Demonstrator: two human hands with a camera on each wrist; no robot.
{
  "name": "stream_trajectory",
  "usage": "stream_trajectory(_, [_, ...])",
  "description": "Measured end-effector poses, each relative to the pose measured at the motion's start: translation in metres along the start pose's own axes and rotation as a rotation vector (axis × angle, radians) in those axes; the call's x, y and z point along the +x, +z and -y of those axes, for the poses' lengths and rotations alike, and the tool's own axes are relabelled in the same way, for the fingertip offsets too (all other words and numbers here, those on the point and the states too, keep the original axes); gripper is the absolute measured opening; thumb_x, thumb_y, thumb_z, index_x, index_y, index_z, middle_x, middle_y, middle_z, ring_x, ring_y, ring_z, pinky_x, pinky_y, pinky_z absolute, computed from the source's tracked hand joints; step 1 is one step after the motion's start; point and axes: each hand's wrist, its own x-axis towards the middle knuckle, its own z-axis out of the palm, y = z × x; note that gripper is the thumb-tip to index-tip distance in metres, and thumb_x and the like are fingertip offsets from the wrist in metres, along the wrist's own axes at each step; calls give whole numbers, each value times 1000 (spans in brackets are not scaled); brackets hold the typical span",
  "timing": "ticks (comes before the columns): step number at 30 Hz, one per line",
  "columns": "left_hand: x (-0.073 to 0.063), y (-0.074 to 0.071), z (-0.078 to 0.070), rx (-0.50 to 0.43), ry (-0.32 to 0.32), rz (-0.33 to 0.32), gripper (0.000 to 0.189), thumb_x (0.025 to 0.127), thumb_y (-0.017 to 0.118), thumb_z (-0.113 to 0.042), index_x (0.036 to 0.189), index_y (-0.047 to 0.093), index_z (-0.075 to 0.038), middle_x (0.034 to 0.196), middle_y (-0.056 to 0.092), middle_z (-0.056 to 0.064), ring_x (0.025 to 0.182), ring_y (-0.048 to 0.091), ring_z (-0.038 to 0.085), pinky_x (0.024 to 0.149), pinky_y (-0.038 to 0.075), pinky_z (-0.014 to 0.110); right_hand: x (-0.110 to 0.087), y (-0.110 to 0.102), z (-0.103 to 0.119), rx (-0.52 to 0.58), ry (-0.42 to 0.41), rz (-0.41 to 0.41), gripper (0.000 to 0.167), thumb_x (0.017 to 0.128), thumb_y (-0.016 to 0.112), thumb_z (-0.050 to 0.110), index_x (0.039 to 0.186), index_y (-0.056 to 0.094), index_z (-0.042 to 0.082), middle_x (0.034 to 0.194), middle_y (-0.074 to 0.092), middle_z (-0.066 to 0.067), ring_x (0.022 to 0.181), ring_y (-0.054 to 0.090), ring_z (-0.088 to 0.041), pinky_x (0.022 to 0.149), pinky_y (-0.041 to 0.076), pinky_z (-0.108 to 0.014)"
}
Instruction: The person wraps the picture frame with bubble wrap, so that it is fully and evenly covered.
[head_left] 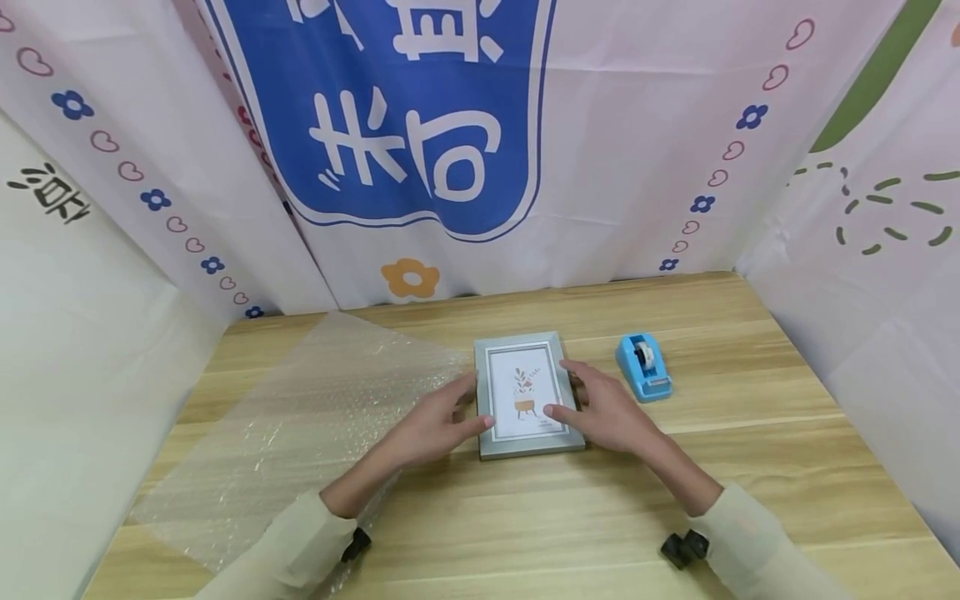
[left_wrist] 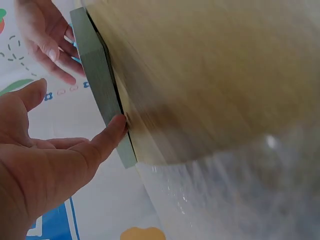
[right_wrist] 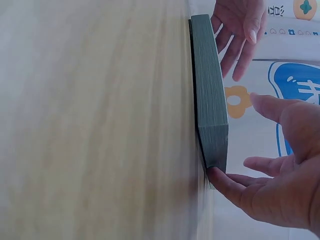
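Note:
A grey-green picture frame [head_left: 485,400] lies flat on the wooden table, showing a print of a potted plant. At its left side is my left hand [head_left: 435,421], thumb raised over the border. One fingertip of that hand touches the frame's side edge [left_wrist: 97,70] in the left wrist view. On the opposite side my right hand [head_left: 611,408] has its thumb over the picture. In the right wrist view a fingertip meets the lower side of the frame [right_wrist: 212,100] near a corner. Neither hand's fingers are curled round the frame.
A sheet of clear bubble wrap [head_left: 300,417] spreads across the left of the table [head_left: 525,533], partly under my left arm. Right of the frame stands a blue tape dispenser [head_left: 643,367] with a roll in it. Printed cloth [head_left: 600,167] hangs along the back and sides.

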Motion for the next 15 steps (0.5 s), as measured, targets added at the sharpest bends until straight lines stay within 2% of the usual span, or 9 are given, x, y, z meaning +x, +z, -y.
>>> stream_trajectory(3, [2,3,-1,-53,-20,5,86,105,72,-33,169,24,1,170,39,22,150,52,40,116,52,50,0,0,-1,27,9,15,82,101,77,38,164,39,2,159,53,-30,134,66,-45,103,61,-51])
stream_trajectory(9, [4,6,-3,-112,-88,-8,84,106,70,-34,170,25,-2,169,41,21,152,50,37,121,46,51,0,0,-2,53,23,14,81,101,77,37,163,39,2,156,55,-30,136,65,-44,104,60,-52])
stream_trajectory(15, [2,6,-4,-161,-77,-33,80,106,70,-31,169,29,-3,169,44,19,151,52,38,119,49,51,-1,1,0,91,50,-5,77,100,78,34,162,42,4,154,58,-28,134,66,-44,103,61,-51])
